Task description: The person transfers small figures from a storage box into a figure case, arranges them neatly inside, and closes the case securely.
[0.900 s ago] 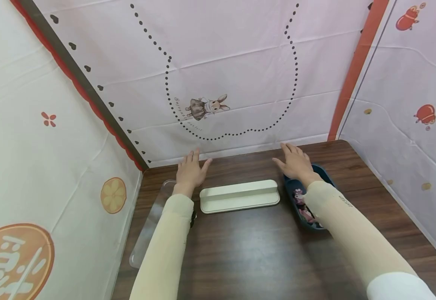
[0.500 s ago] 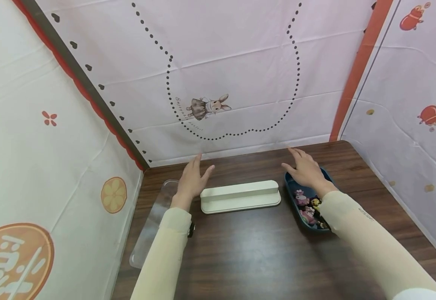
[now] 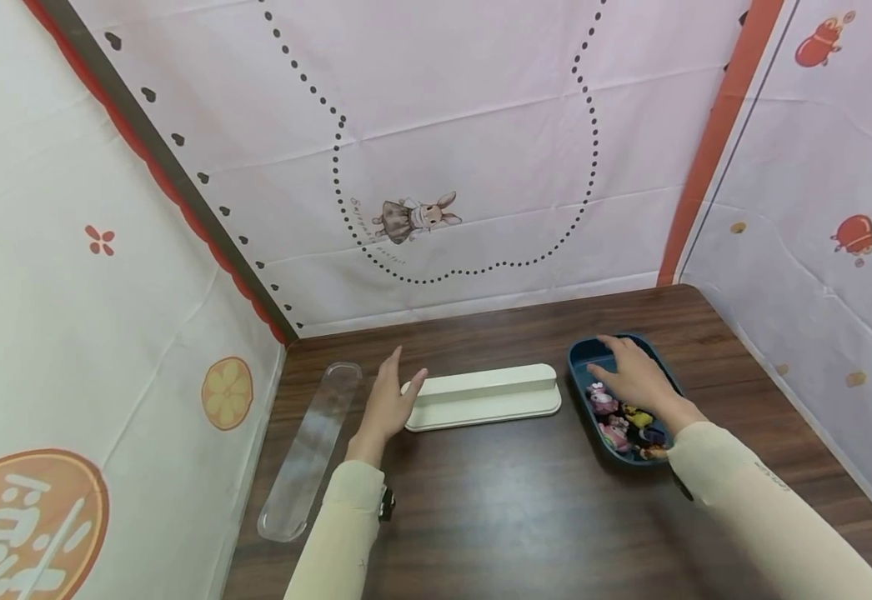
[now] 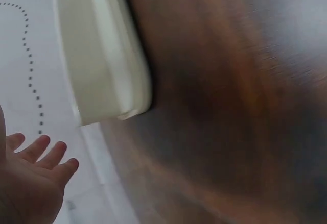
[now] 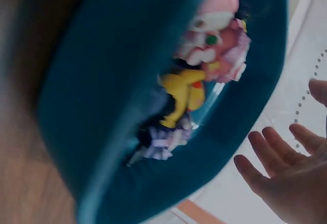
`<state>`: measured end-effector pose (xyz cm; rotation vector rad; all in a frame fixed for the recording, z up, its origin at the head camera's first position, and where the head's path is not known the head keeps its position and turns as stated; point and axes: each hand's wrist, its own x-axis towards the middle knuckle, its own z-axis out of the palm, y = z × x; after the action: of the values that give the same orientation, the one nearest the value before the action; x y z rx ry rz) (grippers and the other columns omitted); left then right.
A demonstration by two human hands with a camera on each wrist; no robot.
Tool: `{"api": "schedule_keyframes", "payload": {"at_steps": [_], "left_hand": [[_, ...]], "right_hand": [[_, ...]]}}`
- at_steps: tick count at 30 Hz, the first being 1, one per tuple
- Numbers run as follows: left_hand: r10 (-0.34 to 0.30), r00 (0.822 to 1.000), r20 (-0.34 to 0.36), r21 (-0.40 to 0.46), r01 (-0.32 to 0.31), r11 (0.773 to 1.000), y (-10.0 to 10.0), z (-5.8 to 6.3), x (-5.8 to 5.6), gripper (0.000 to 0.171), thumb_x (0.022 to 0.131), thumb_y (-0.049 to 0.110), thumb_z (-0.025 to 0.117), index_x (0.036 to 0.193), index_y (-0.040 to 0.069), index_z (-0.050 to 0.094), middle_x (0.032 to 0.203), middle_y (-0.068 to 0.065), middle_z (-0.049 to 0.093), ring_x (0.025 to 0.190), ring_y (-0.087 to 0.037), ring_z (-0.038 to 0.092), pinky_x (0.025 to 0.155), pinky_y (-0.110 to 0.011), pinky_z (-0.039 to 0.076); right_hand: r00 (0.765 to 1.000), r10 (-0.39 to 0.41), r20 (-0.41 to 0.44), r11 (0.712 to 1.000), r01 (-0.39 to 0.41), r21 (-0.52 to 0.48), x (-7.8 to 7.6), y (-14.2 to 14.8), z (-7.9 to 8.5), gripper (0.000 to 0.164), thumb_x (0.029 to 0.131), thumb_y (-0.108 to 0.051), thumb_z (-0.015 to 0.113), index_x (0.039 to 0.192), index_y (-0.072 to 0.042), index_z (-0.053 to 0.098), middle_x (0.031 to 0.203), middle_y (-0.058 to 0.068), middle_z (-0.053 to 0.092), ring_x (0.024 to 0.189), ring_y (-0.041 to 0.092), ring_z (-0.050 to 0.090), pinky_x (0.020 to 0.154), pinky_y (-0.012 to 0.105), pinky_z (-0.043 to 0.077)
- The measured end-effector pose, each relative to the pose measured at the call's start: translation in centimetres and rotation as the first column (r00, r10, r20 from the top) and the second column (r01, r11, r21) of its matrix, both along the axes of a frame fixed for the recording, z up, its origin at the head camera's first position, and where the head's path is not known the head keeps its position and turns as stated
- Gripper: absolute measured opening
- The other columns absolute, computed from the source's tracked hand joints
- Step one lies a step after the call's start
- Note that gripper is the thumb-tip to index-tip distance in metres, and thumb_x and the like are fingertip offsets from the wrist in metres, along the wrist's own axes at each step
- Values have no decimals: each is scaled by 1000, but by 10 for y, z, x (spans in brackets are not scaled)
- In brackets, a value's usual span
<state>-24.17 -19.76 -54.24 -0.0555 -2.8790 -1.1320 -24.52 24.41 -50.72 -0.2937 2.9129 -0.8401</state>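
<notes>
My left hand hovers at the left end of a long cream-white box with a raised back part. Its fingers are spread and hold nothing; the left wrist view shows them apart from the box's end. My right hand is over a dark blue oval tray, fingers extended and empty. Several small toy figures lie in that tray, among them a pink figure and a yellow figure. Part of the tray is hidden beneath the right hand.
A clear plastic lid-like piece lies on the dark wooden table, left of my left hand. Patterned cloth hangs behind the table and at both sides.
Both hands have drawn back toward me from the table's far edge. The right hand has also shifted right, showing more of the figures. Box and tray have stayed put.
</notes>
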Motion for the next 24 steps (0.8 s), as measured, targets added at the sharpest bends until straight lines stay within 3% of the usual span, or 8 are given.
{"api": "schedule_keyframes", "payload": {"at_steps": [5,9,13,19,24], "left_hand": [[10,1000,11,83,-11,996,-3,-27,12,88,99,73,45,167,25,15,171,-14,23,154,-43,31,122,-65,33],[-2,999,39,128,-3,992,-6,-43,20,92,98,68,53,168,23,14,171,-17,20,156,-43,26,124,-66,29],[9,997,78,174,-23,985,-11,-55,24,100,94,61,67,168,21,13,172,-18,19,157,-44,24,124,-66,28],[3,994,113,181,-24,983,-16,-70,26,118,83,61,81,168,23,9,172,-18,19,158,-42,22,124,-65,30],[-17,995,98,176,-1,984,-16,-79,27,125,79,55,87,168,14,10,171,-18,21,159,-47,11,127,-67,19]], "right_hand": [[999,37,12,999,-37,15,11,3,-14,67,101,-29,66,156,0,39,151,35,42,129,55,53,102,73,46],[997,62,35,998,-63,32,18,3,-20,65,97,-25,71,152,0,47,149,36,44,128,55,53,101,73,47],[995,85,52,995,-87,48,19,2,-24,64,93,-24,74,148,0,52,147,36,47,127,54,53,100,73,48],[991,116,69,988,-123,98,11,2,-33,64,88,-19,77,146,-2,55,140,31,54,114,43,61,95,66,54],[986,118,114,982,-133,135,6,0,-37,65,85,-15,79,145,-3,57,137,28,57,113,41,61,97,69,52]]}}
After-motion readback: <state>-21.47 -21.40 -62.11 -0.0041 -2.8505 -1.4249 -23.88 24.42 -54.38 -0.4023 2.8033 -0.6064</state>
